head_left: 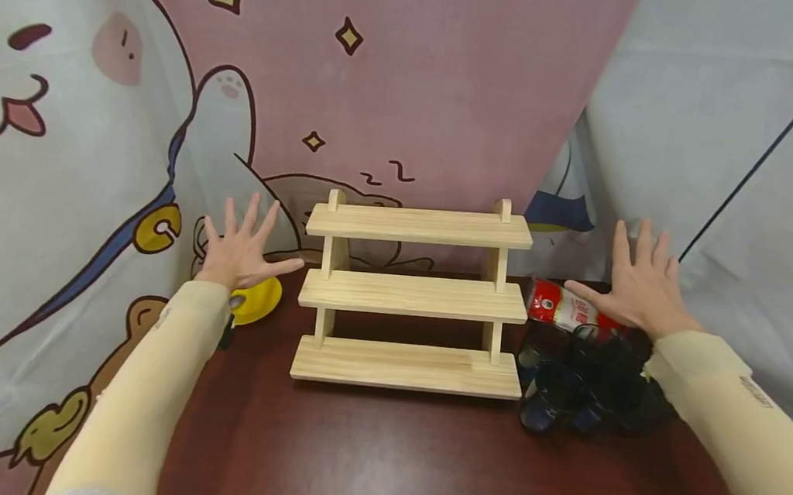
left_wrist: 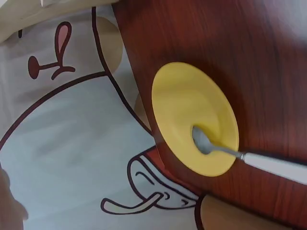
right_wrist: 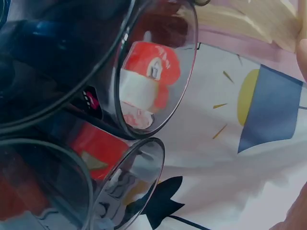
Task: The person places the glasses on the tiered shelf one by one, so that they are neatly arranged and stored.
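My left hand (head_left: pixel 238 254) is held up with fingers spread, left of a three-tier wooden stand (head_left: pixel 414 295). Near that wrist lies a yellow plate (left_wrist: pixel 187 103); a spoon (left_wrist: pixel 201 141) with a white handle rests in it. On the stand's other side, my right hand (head_left: pixel 645 290) is raised too, its fingers splayed and holding nothing. Beneath it are several dark see-through glasses (head_left: pixel 549 395), their rims close up in the right wrist view. Behind them lies a red and white packet (head_left: pixel 570 308) with printing, partly hidden by the glasses and thumb.
The dark red-brown tabletop (head_left: pixel 352 454) spreads in front of the stand. Cloth with cartoon prints (head_left: pixel 407 108) hangs behind the table and along its sides. The glasses crowd together beside the stand's right end.
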`<state>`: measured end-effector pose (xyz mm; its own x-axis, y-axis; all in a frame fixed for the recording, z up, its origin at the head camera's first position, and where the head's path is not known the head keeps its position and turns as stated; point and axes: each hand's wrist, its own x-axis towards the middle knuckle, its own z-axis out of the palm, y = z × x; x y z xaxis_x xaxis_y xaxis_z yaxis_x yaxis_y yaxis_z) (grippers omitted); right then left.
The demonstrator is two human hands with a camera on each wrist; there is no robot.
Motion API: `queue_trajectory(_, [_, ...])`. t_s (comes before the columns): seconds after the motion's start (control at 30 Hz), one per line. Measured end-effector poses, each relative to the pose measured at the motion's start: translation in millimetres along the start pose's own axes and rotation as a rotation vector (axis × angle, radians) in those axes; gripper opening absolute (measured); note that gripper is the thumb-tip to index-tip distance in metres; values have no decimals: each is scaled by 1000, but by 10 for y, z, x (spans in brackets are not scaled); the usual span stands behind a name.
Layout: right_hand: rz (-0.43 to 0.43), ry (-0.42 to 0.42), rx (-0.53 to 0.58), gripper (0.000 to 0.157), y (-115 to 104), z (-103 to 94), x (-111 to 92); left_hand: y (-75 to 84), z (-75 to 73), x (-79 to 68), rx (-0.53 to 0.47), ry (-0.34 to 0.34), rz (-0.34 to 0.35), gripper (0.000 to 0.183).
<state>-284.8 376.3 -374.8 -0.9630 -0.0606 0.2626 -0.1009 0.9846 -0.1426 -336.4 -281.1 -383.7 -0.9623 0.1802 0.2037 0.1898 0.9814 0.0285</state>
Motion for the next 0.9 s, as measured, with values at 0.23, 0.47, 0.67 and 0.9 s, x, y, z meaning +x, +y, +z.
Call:
queue_trajectory(0.23, [-75, 5, 90, 121, 95, -107, -191, 64, 41, -99, -196, -81, 3, 115])
queue_trajectory(0.47, [-85, -94, 273, 104, 314, -249, -561, 269, 65, -207, -382, -211, 6, 109])
queue_trajectory(0.67, [-42, -117, 330, 102, 575, -224, -891, 420, 151, -285, -560, -244, 37, 103])
queue_trajectory(0.9, [104, -158, 379, 106, 795, 4, -1283, 569, 353, -323, -612, -234, 34, 108])
